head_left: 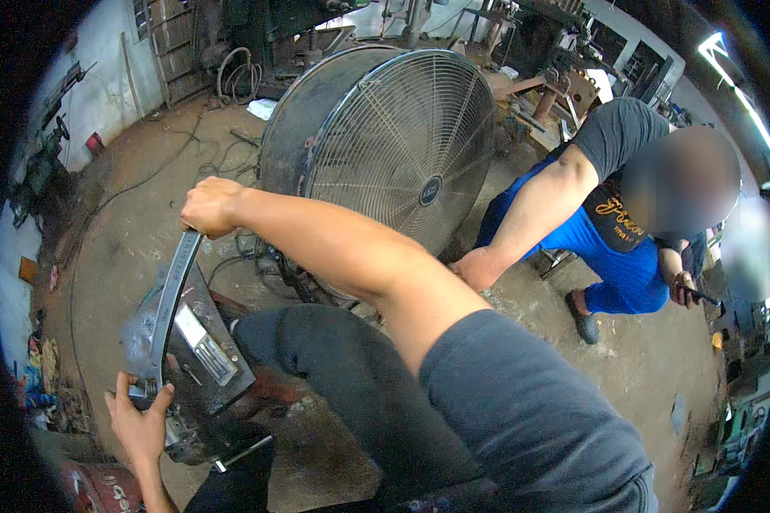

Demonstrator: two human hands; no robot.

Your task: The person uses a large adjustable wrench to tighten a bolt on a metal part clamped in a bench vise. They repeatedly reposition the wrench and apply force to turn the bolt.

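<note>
My right hand (214,207), at the end of my outstretched right arm, is closed in a fist around the upper end of a long grey wrench (175,286). The wrench slants down to my left hand (139,423), whose thumb and fingers grip around its lower end. Small metal parts there are partly hidden by the fingers. Beside the wrench lies a dark metal plate (235,372) with an opened white case (205,346) of slim metal pieces on it. Below the plate a bright metal rod (244,454) sticks out over my leg.
A large round caged fan (402,137) stands ahead. To the right a person in blue shorts (620,278) leans in, one hand (479,269) beside my right arm, the other holding a dark object (701,297). Cables (145,175) trail over the floor; a red container (103,489) is at lower left.
</note>
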